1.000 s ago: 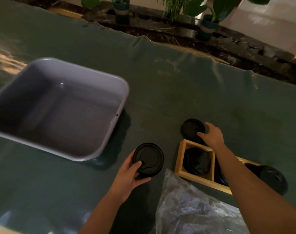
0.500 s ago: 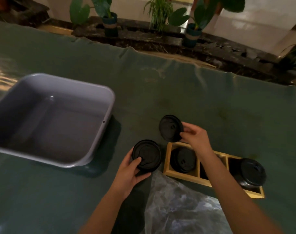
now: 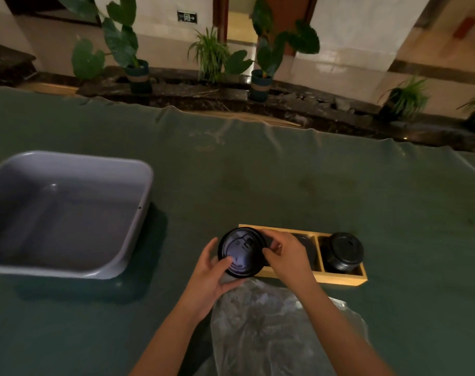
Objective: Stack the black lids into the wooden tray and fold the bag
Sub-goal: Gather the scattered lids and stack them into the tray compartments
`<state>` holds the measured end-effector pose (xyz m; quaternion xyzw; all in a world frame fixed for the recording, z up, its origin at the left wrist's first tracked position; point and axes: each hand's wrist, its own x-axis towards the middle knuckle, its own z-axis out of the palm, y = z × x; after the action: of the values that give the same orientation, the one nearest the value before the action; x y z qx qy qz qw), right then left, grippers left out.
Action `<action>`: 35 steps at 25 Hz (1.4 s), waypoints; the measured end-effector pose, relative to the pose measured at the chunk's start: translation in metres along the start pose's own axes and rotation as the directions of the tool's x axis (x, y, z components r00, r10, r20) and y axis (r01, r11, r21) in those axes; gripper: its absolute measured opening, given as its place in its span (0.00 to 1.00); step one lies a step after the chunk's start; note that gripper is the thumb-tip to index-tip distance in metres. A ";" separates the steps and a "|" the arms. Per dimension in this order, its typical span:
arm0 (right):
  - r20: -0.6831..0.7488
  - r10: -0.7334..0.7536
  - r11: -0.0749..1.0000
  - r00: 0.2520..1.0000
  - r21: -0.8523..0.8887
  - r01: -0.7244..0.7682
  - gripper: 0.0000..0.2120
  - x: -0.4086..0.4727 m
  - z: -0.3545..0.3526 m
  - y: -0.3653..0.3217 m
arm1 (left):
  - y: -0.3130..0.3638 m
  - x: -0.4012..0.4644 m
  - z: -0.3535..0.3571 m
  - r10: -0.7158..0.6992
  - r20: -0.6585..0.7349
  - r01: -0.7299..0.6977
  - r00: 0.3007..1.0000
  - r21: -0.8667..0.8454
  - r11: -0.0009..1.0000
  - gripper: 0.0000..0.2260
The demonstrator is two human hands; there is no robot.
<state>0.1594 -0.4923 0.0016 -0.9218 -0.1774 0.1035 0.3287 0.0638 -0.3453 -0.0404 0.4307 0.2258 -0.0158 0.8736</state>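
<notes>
While both hands grip it, round black lid (image 3: pixel 242 252) gleams

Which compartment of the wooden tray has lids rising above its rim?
The rightmost compartment of the wooden tray: its stack of black lids rises above the rim; the middle compartment's lids sit lower.

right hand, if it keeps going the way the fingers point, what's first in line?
The right hand points left, and its fingers already touch the black lid that the left hand holds. Nothing lies between.
</notes>
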 end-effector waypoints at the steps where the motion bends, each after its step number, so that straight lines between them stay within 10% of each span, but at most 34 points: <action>1: 0.051 0.055 0.994 0.997 0.087 -0.060 0.20 -0.006 -0.002 0.001 | 0.003 -0.004 0.001 0.017 0.046 -0.020 0.999 0.064 0.998 0.20; 4: 0.366 0.290 0.604 0.884 0.647 -0.465 0.14 -0.028 -0.005 0.005 | 0.014 -0.021 0.005 0.141 0.254 -0.237 0.957 0.403 0.884 0.23; 6: 0.499 0.285 0.281 0.818 0.773 -0.569 0.16 -0.045 0.002 0.012 | 0.015 -0.031 0.006 0.201 0.423 -0.457 0.884 0.690 0.560 0.26; 8: 0.479 0.269 0.236 0.836 0.808 -0.539 0.13 -0.059 0.013 0.016 | 0.008 -0.040 0.008 0.114 0.503 -0.496 0.857 0.746 0.444 0.27; 11: 0.363 0.348 0.193 0.864 0.874 -0.445 0.12 -0.071 0.028 0.022 | -0.004 -0.051 0.018 0.072 0.179 -0.158 0.981 0.531 0.833 0.25; 13: 0.290 0.360 0.186 0.887 0.909 -0.373 0.14 -0.072 0.029 0.027 | -0.008 -0.045 0.023 -0.009 -0.092 0.043 0.996 0.380 0.924 0.22; 22: 0.089 0.320 0.794 0.943 0.518 -0.319 0.17 -0.001 0.001 0.051 | 0.002 0.030 0.052 0.103 -0.191 0.005 0.976 0.495 0.869 0.13; 35: 0.112 0.149 0.988 0.982 -0.042 -0.146 0.12 0.076 0.030 0.094 | -0.032 0.115 0.035 0.390 -0.168 0.079 0.906 0.969 0.235 0.08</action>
<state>0.2446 -0.5131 -0.0876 -0.9304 -0.1289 0.1774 0.2938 0.1733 -0.3729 -0.0934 0.8871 0.2861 0.0220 0.3614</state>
